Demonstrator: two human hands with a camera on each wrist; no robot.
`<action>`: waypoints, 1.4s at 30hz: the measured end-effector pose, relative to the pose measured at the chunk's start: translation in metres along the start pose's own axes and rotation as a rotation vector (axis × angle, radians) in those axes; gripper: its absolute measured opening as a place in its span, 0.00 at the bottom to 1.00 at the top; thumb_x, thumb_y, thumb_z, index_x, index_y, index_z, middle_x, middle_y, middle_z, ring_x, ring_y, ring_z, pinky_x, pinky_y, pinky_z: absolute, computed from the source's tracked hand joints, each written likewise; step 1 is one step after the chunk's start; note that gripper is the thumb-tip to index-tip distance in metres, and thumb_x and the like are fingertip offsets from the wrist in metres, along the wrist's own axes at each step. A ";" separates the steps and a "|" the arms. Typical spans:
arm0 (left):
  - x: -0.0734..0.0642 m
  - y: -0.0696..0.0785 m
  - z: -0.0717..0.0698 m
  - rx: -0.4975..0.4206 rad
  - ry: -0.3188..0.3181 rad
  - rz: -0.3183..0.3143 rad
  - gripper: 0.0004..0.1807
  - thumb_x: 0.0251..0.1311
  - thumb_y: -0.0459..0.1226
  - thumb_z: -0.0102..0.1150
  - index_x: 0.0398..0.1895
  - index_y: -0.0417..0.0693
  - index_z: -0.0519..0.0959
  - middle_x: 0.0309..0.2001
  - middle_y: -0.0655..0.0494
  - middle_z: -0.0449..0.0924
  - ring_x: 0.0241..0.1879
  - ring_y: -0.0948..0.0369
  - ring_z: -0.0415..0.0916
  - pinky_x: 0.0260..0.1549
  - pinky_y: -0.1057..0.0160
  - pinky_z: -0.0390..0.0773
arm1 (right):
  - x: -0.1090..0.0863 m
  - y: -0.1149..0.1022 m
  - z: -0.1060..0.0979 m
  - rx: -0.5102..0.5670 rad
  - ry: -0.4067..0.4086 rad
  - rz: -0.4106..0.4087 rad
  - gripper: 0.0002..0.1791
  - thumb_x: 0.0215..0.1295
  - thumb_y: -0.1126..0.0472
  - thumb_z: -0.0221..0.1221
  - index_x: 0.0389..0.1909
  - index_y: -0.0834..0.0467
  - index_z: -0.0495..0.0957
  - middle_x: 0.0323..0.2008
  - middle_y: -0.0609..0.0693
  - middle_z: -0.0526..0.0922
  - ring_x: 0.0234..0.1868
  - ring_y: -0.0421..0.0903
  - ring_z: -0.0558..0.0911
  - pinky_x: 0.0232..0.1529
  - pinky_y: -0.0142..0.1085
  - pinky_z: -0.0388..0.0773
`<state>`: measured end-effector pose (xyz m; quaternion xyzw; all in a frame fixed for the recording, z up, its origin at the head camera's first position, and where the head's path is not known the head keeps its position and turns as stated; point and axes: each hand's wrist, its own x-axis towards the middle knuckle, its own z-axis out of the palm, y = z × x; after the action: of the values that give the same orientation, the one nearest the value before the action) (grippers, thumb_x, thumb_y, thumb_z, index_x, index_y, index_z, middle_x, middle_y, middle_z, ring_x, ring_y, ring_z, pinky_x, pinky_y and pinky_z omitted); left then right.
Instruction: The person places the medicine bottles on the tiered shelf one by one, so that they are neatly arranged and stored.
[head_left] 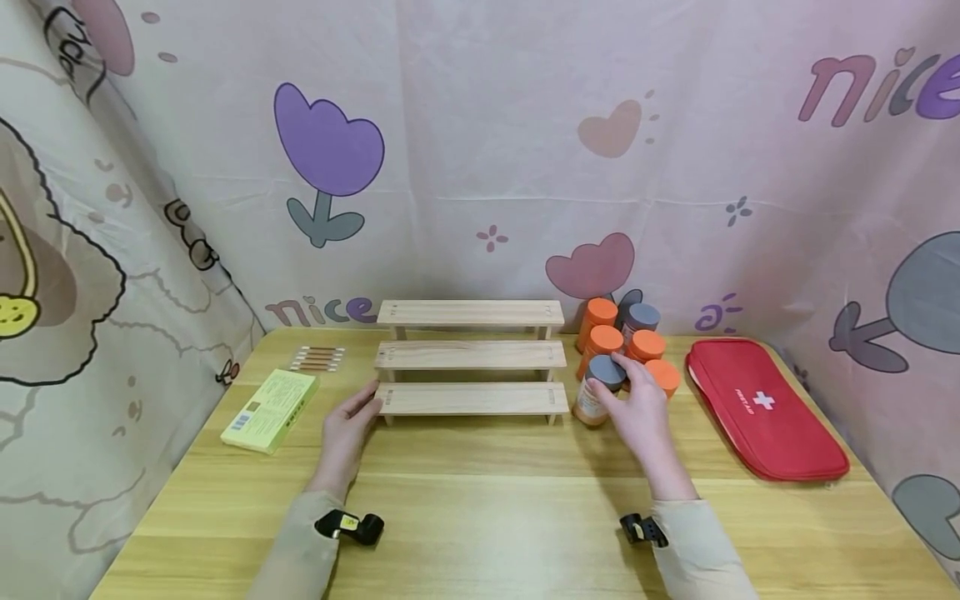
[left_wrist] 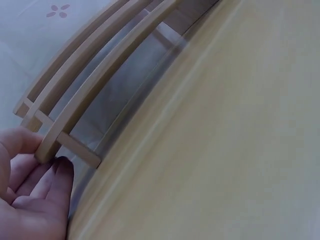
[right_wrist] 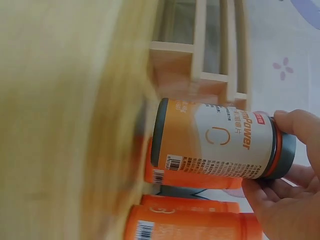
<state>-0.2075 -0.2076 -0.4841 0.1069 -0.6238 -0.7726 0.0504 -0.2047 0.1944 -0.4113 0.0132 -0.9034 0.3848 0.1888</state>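
Observation:
A three-step wooden display rack (head_left: 471, 400) stands at the middle back of the table. My left hand (head_left: 347, 442) pinches the left end of its lowest board, with fingers above and below the wood (left_wrist: 50, 145) in the left wrist view. Right of the rack, my right hand (head_left: 647, 421) grips a grey-capped pill bottle (head_left: 591, 407) by its lid. In the right wrist view this bottle (right_wrist: 210, 140) shows an orange and white label with a large C. Behind it are several orange-capped bottles (head_left: 598, 315) and another grey-capped bottle (head_left: 642, 317).
A red first aid pouch (head_left: 765, 408) lies at the right. On the left are a yellow-green box (head_left: 272, 410) and a small pack of cotton swabs (head_left: 318, 358). A printed curtain (head_left: 480, 150) hangs behind the wood-grain table (head_left: 480, 525).

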 end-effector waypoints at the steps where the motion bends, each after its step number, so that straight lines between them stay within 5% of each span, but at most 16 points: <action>1: 0.001 0.000 -0.002 -0.001 -0.025 0.000 0.26 0.66 0.29 0.54 0.67 0.35 0.65 0.68 0.44 0.62 0.65 0.54 0.61 0.54 0.72 0.72 | 0.000 -0.002 -0.002 0.000 0.002 -0.003 0.32 0.60 0.54 0.66 0.63 0.64 0.70 0.58 0.65 0.72 0.55 0.61 0.74 0.52 0.54 0.74; 10: 0.008 0.000 -0.022 -0.012 -0.258 0.022 0.33 0.64 0.27 0.56 0.70 0.33 0.57 0.70 0.37 0.54 0.61 0.64 0.67 0.56 0.67 0.72 | 0.004 -0.033 -0.024 0.006 0.027 -0.118 0.32 0.57 0.52 0.68 0.60 0.62 0.73 0.56 0.63 0.74 0.52 0.59 0.76 0.49 0.53 0.76; 14: 0.012 0.002 -0.025 0.028 -0.303 0.036 0.34 0.61 0.26 0.58 0.70 0.34 0.58 0.70 0.36 0.55 0.58 0.66 0.70 0.55 0.65 0.73 | 0.011 -0.057 -0.031 0.037 -0.026 -0.194 0.32 0.56 0.48 0.68 0.60 0.58 0.74 0.55 0.57 0.76 0.50 0.54 0.77 0.45 0.50 0.78; 20: 0.016 0.007 -0.028 0.122 -0.317 0.048 0.34 0.61 0.28 0.60 0.69 0.34 0.60 0.69 0.38 0.57 0.64 0.54 0.63 0.54 0.68 0.73 | 0.033 -0.100 -0.025 0.133 -0.182 -0.259 0.33 0.54 0.44 0.68 0.60 0.51 0.75 0.52 0.48 0.77 0.48 0.47 0.79 0.46 0.44 0.80; 23: 0.018 0.008 -0.028 0.144 -0.323 0.059 0.34 0.60 0.30 0.61 0.69 0.34 0.61 0.69 0.38 0.58 0.65 0.51 0.61 0.54 0.68 0.73 | 0.049 -0.123 -0.015 0.206 -0.265 -0.273 0.31 0.55 0.45 0.68 0.59 0.51 0.75 0.52 0.48 0.77 0.50 0.47 0.79 0.47 0.43 0.80; 32: 0.018 0.003 -0.029 0.125 -0.330 0.061 0.34 0.60 0.30 0.62 0.68 0.33 0.61 0.68 0.35 0.58 0.58 0.65 0.70 0.53 0.67 0.74 | 0.101 -0.182 0.046 0.318 -0.421 -0.270 0.30 0.56 0.53 0.69 0.60 0.54 0.74 0.54 0.52 0.78 0.52 0.48 0.79 0.51 0.36 0.78; 42: 0.011 0.004 -0.035 0.162 -0.291 0.064 0.33 0.59 0.29 0.62 0.67 0.32 0.62 0.68 0.38 0.59 0.60 0.62 0.69 0.53 0.69 0.74 | 0.122 -0.210 0.113 0.357 -0.406 -0.269 0.32 0.57 0.54 0.69 0.61 0.61 0.72 0.55 0.54 0.77 0.50 0.46 0.79 0.49 0.31 0.78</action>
<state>-0.2104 -0.2437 -0.4886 -0.0225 -0.6880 -0.7249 -0.0247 -0.3194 -0.0179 -0.2952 0.2425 -0.8308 0.4987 0.0481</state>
